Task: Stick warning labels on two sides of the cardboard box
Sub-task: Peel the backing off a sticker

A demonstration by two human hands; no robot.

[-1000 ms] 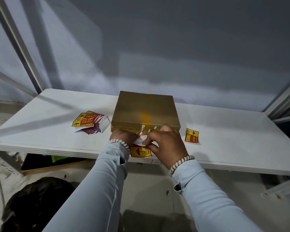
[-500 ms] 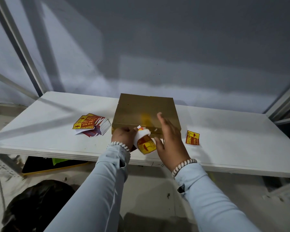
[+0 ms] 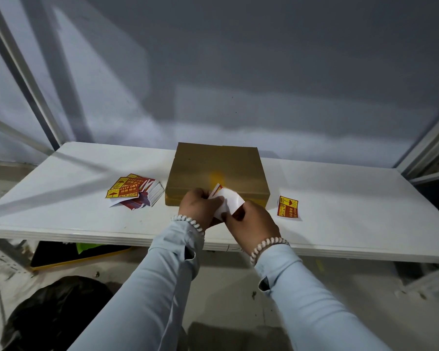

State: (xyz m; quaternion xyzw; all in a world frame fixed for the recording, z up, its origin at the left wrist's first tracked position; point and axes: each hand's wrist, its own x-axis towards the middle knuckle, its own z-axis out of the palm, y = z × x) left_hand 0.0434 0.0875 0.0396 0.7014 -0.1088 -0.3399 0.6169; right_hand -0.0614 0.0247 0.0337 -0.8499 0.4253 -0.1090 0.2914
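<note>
White backing now curls off the label (image 3: 226,201); both hands (image 3: 200,206) pinch it above the table's front edge (image 3: 86,233), nearly ready to stick.

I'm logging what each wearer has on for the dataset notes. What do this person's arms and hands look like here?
Both arms are in long pale blue sleeves, each with a small slit near the cuff. The left hand and the right hand are bare, without gloves, and each wrist carries a bracelet of chunky white beads.

Flat brown cardboard box (image 3: 217,171) mid-bench, closed. Curled label (image 3: 227,200), white backing up, at near side. Label stack (image 3: 134,191) left, single label (image 3: 288,206) right.
</note>
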